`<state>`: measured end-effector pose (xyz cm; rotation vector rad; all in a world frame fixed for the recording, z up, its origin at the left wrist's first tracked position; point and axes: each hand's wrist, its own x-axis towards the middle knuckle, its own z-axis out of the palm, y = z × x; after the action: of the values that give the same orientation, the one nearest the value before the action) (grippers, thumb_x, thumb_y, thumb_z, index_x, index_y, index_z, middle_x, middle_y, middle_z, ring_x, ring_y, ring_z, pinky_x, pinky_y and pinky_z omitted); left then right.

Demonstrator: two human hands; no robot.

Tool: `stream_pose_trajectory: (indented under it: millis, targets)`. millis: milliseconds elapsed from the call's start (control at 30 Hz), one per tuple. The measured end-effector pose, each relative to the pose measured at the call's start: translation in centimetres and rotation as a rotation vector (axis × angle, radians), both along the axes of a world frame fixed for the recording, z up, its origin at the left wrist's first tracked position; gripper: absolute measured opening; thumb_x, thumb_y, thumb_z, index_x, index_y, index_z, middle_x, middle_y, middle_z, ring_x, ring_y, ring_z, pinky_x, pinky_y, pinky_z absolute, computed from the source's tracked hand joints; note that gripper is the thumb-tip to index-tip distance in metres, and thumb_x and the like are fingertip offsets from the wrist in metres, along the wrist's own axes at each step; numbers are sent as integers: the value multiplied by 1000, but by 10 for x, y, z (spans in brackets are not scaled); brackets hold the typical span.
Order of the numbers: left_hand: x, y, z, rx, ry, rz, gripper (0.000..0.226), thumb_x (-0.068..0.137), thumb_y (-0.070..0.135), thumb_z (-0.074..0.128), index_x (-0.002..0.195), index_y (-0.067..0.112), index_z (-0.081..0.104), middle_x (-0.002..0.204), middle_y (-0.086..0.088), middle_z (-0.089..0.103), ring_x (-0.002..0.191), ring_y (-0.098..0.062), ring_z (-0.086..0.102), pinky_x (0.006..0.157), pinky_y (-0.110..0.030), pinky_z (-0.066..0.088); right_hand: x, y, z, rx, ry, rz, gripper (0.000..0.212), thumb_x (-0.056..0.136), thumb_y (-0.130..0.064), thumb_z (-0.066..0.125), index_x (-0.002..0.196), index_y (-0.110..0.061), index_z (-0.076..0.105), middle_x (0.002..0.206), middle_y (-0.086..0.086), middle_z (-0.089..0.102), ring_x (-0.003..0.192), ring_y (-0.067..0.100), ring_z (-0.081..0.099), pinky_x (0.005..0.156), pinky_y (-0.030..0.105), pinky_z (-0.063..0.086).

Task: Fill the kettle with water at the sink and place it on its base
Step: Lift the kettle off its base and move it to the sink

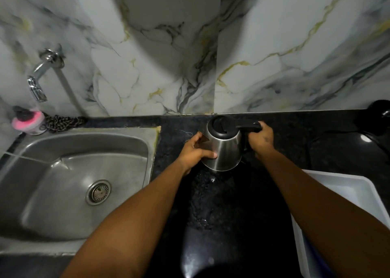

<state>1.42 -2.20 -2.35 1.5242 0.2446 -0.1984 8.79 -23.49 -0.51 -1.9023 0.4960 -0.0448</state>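
A steel kettle [224,149] with a black lid and black handle is over the dark counter, right of the sink. My right hand [261,138] grips the black handle. My left hand [196,151] is pressed against the kettle's left side, thumb on the steel. The lid looks closed. The steel sink [73,185] lies to the left, with a chrome tap [40,75] on the wall above its far left corner. A black round object [377,117] with a cord, possibly the kettle's base, sits at the far right edge of the counter.
A pink scrubber holder [28,119] and a dark patterned cloth [61,121] sit behind the sink. A white tray [341,195] lies on the counter at the right, under my right forearm. Marble tiles form the back wall. Water drops glisten on the counter [213,204].
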Motion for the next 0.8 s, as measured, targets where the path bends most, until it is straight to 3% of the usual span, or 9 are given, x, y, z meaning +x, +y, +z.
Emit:
stream_pose_trajectory:
  millis: [100, 200, 300, 433, 533, 633, 733, 800]
  targets:
    - [-1, 1, 5, 8, 0, -8, 64, 52, -2, 87, 105, 32, 74, 109, 5, 76, 104, -14, 71, 98, -35, 57, -2, -2, 0, 15, 17, 2, 38, 86, 10, 55, 106, -17, 72, 95, 15, 72, 94, 36, 72, 89, 54, 62]
    - [-5, 2, 9, 3, 5, -12, 68, 52, -1, 87, 110, 31, 72, 121, -3, 74, 114, -22, 70, 104, -41, 55, -5, -1, 6, 9, 26, 19, 38, 87, 10, 55, 108, -15, 73, 99, 20, 75, 95, 40, 73, 86, 60, 62]
    - [-11, 2, 15, -16, -4, -13, 70, 54, -2, 86, 115, 28, 70, 125, -7, 72, 118, -27, 68, 105, -44, 55, -9, 1, 16, -17, 4, 34, 37, 86, 9, 55, 105, -17, 73, 98, 18, 76, 95, 38, 73, 85, 56, 64]
    - [-20, 6, 27, -52, -12, -28, 70, 65, -11, 81, 122, 28, 69, 129, -8, 70, 120, -26, 66, 106, -47, 53, -17, 4, 35, -29, -24, 36, 36, 86, 6, 59, 100, -23, 73, 97, 12, 75, 92, 31, 73, 75, 34, 59]
    - [-24, 7, 38, -122, 29, 28, 77, 73, -15, 61, 137, 27, 64, 129, -4, 70, 113, -22, 66, 90, -33, 57, -22, 2, 45, -21, -12, 20, 38, 88, 7, 56, 104, -23, 73, 99, 12, 74, 96, 34, 72, 87, 48, 64]
    - [-31, 8, 50, -173, 135, 68, 67, 76, 2, 49, 134, 30, 66, 125, 5, 73, 119, -20, 62, 92, -39, 48, -29, 5, 56, -3, -21, 4, 43, 88, 9, 54, 113, -19, 74, 99, 12, 73, 96, 37, 72, 85, 58, 64]
    - [-43, 20, 54, -183, 274, 155, 30, 91, 33, 46, 108, 27, 69, 125, 1, 71, 123, -23, 58, 90, -44, 40, -35, 18, 69, 33, -29, 55, 44, 90, 10, 52, 116, -17, 74, 103, 14, 74, 96, 40, 73, 82, 62, 64]
    - [-49, 32, 52, -239, 321, 177, 39, 96, 54, 43, 108, 27, 68, 118, 1, 71, 115, -21, 60, 90, -46, 43, -38, 31, 79, 66, -34, 93, 43, 92, 10, 51, 114, -19, 73, 104, 16, 75, 96, 42, 73, 78, 64, 63]
